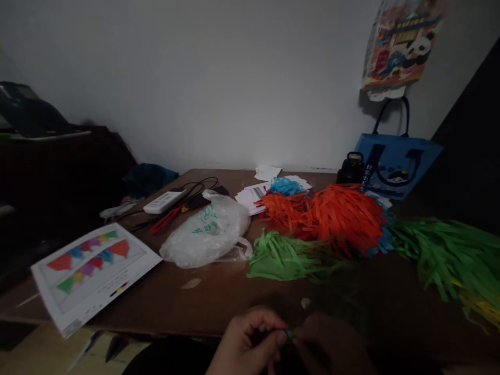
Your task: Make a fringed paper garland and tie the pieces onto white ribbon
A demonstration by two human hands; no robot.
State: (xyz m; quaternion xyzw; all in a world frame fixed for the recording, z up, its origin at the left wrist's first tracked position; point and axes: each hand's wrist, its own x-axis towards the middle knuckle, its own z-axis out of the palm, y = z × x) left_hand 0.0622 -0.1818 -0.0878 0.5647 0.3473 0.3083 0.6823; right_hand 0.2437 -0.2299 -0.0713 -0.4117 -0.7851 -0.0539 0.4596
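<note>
At the table's front edge, my left hand (253,336) is closed, pinching a small green piece (290,334) between thumb and forefinger. It looks like a bit of green paper, mostly hidden by the fingertips. My right hand (328,341), dim and blurred, meets the same piece from the other side with its fingers pressed together. Just beyond the hands lies a bunch of green fringed paper (279,255). Behind that is a heap of orange-red fringed paper (344,216), with blue fringe (286,185) at its back.
More green fringe (457,252) spreads at the right. A white plastic bag (209,229) sits left of centre. A printed sheet (96,278) picturing coloured garlands overhangs the left front edge. Farther back are a power strip (164,200), a black bottle (350,168) and a blue tote bag (398,164).
</note>
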